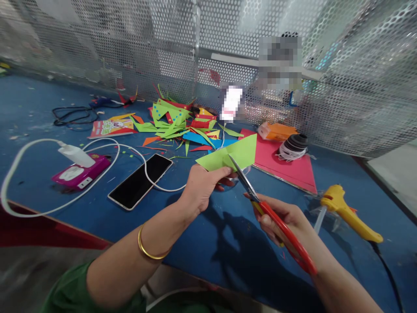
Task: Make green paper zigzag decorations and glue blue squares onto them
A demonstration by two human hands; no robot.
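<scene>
The left hand (199,187) pinches the green paper (244,150) at its lower edge above the tabletop (195,243), probably to keep it steady; the right hand (298,217) grips the scissors (279,222) by their handles, blades at the paper.

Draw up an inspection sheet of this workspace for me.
Surface: blue tabletop, specks and snippets on it
Job's things: green paper, red-handled scissors
Clutter: heap of paper scraps; dark phone; yellow glue gun
Hands: left hand holds the green paper; right hand holds the scissors, blades at the paper
Cables: white cable crosses the dark phone; black cord at the glue gun
Surroundings: perforated metal screen behind
</scene>
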